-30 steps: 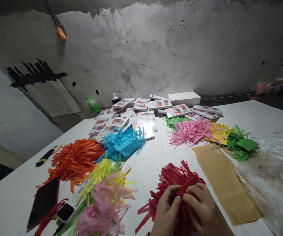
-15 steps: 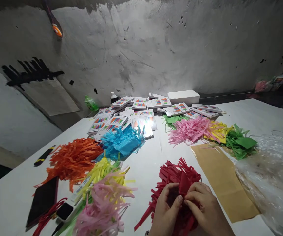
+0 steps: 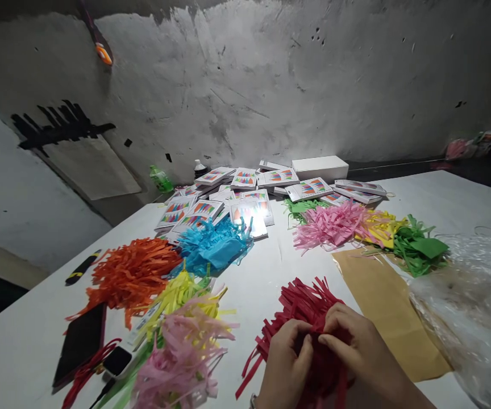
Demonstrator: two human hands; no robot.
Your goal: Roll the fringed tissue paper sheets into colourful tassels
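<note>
A bundle of red fringed paper tassels (image 3: 303, 304) lies on the white table in front of me, its strips fanned away and to the left. My left hand (image 3: 288, 355) pinches the bundle's near part between thumb and fingers. My right hand (image 3: 350, 341) pinches the red paper just beside it, thumb and fingertips closed together. The hands are close, with a small gap between the two thumbs. Strips hang down beneath both hands, and the exact spot gripped is partly hidden by the fingers.
Orange (image 3: 130, 278), blue (image 3: 215, 244) and pink tassels (image 3: 177, 352) lie left; another pink bunch (image 3: 333, 224) is farther back. Printed flat boxes (image 3: 245, 179) are piled behind. A phone (image 3: 79, 346) and smartwatch (image 3: 116, 360) lie left. Brown paper (image 3: 390, 312) and clear plastic (image 3: 467, 318) lie right.
The red flap that stood up between my hands is folded down or covered now. My right hand has shifted slightly up, its fingers now over the top of the red bundle.
</note>
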